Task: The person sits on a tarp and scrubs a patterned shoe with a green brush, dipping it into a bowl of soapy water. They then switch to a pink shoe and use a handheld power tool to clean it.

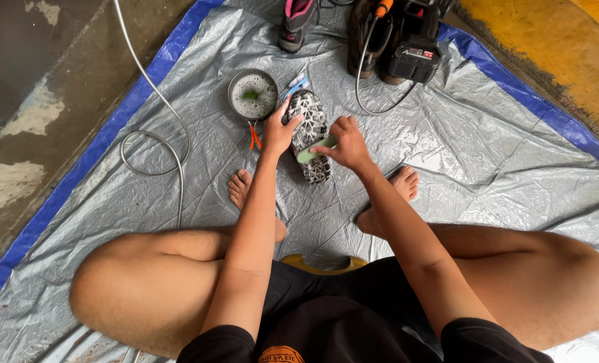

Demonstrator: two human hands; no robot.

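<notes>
Bent bare knees point(145, 282) fill the lower frame above a grey tarp point(501, 175). At frame centre, the left hand point(279, 131) is closed on the edge of an upturned shoe point(309, 134), its black-and-white sole facing up and its long axis running top to bottom. The right hand point(346, 142) grips a green brush point(313, 151) laid across the sole. A soapy bowl point(252, 94) sits just upper left.

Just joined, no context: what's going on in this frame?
A person sits low on a grey tarp, scrubbing a shoe sole. The left hand steadies the shoe at its edge; the right hand presses a green brush against the tread. A round bowl of soapy water sits beside it, a hose loops on the left, and more shoes wait beyond.
</notes>
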